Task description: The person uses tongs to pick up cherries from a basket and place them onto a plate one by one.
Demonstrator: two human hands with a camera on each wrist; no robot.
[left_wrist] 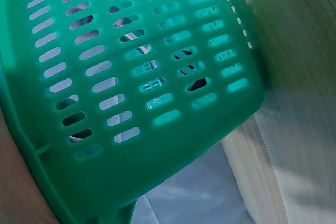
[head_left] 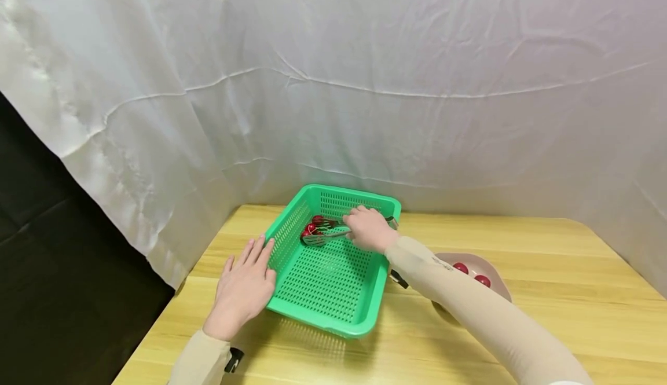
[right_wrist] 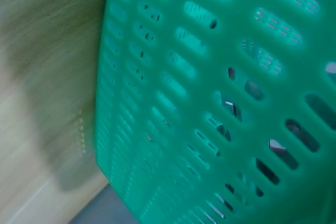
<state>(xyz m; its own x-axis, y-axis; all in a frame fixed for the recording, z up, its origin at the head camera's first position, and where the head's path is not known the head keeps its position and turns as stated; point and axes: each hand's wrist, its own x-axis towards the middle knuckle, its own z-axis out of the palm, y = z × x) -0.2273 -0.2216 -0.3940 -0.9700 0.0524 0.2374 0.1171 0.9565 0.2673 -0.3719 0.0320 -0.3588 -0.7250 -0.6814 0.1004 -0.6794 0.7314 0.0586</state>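
Green basket (head_left: 330,281) here: left hand (head_left: 247,285) is touching its rim, straight-fingered; right hand (head_left: 369,229) is gripping tongs (head_left: 329,236), and uneven squeezing could be sending red fruits (head_left: 311,228) rolling!

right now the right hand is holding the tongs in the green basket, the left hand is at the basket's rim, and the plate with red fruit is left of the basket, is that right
Not quite: the plate with red fruit is right of the green basket, as the head view shows. The right hand is holding the tongs in it, and the left hand is at its rim.
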